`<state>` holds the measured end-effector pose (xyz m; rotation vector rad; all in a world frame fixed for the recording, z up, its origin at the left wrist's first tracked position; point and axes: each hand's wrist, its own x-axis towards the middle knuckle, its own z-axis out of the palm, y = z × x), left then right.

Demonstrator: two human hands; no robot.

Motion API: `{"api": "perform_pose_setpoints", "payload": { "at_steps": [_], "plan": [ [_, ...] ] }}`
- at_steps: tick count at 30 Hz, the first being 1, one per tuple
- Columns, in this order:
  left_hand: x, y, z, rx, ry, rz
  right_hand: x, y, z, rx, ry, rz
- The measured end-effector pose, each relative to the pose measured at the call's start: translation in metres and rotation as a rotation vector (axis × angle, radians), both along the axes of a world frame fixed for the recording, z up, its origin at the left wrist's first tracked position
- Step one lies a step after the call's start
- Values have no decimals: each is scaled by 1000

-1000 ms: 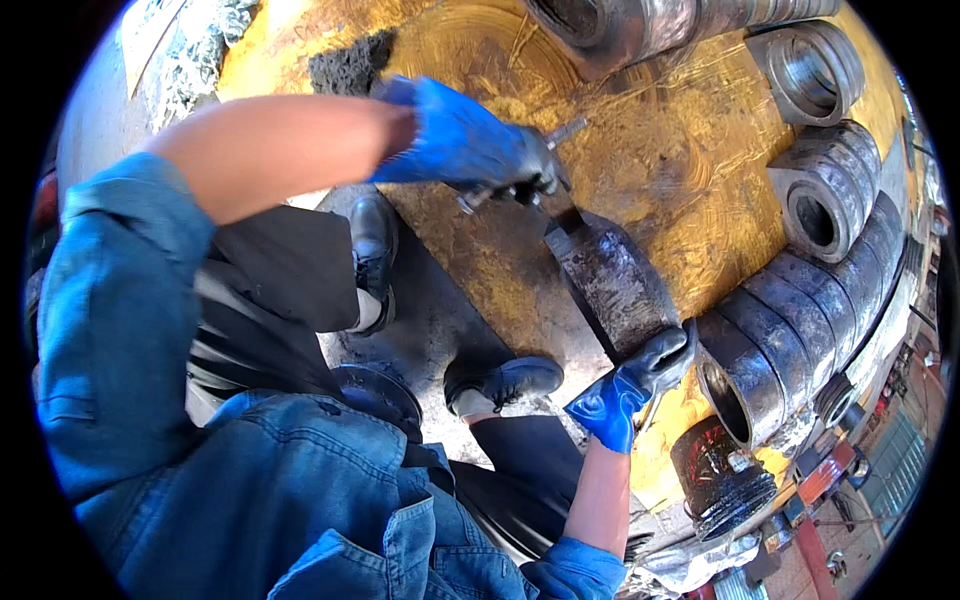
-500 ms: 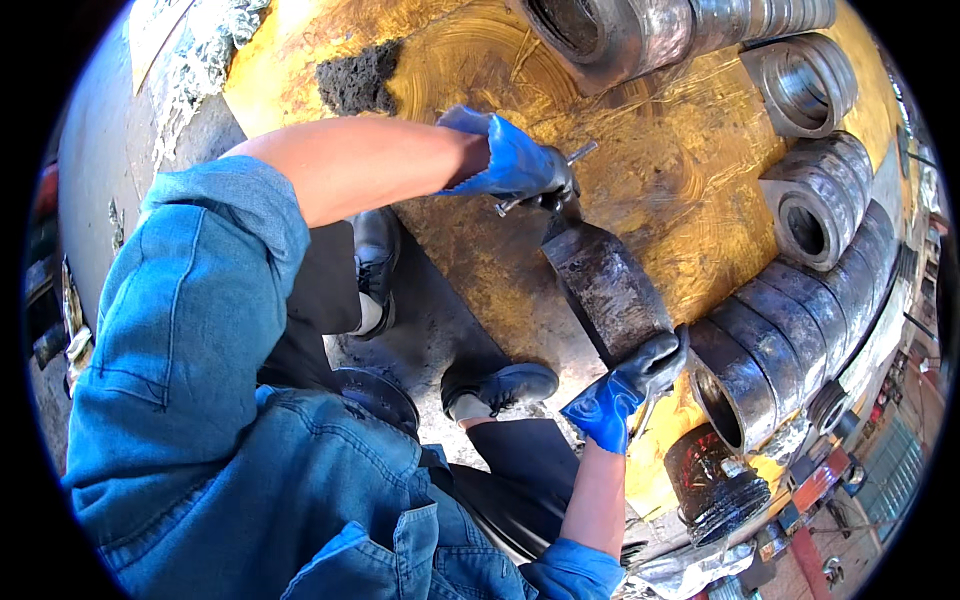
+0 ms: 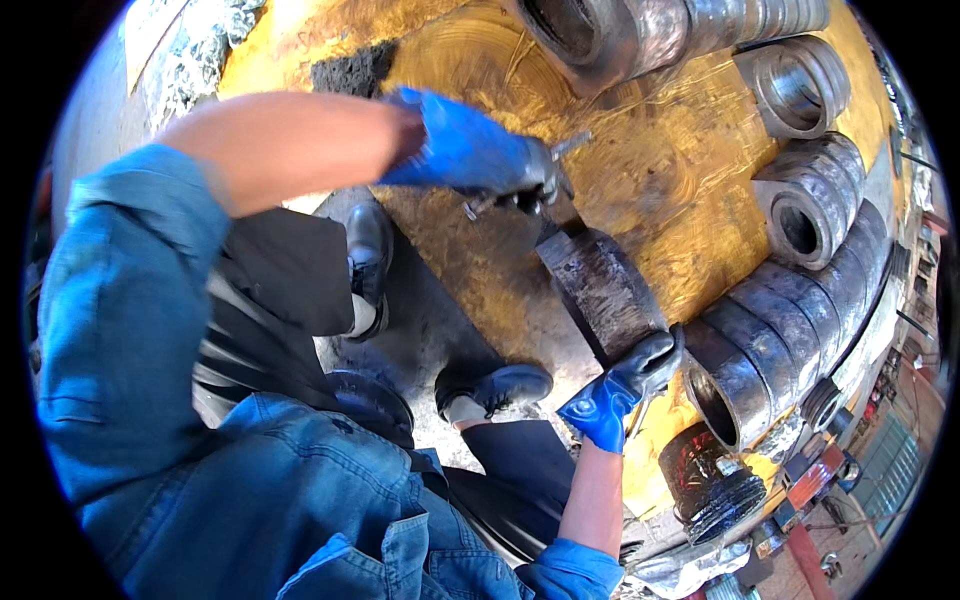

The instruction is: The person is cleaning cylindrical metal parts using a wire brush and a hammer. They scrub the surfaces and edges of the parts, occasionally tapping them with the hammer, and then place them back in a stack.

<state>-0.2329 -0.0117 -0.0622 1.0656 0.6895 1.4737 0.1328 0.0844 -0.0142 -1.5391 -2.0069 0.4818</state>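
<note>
Dark metal block lies on the yellow-stained floor. At its far end, left hand, blue-gloved, clenched around a thin metal rod. At its near end, right hand grips the block's edge. Steel rings stacked just beyond the block.

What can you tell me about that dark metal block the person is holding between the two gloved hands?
The dark metal block looks like a thick, rusty grey steel piece with a curved, scuffed top face. It lies tilted on the yellow-stained floor, one end toward each hand. The left hand, in a blue glove, presses a small metal tool at its far end; the right hand grips its near end. Steel rings lie close beside it.
</note>
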Motion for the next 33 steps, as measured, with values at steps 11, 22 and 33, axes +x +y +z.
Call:
{"api": "perform_pose_setpoints", "payload": {
  "at_steps": [11,22,33],
  "plan": [
    [-12,-4,1,-858,177,-182,-4,-2,3,18,31,4],
    [11,-13,-28,-699,147,63,-7,-5,7,-5,-21,9],
    [-16,-26,111,-1215,394,-113,-1,2,3,58,-34,17]
  ]
}}
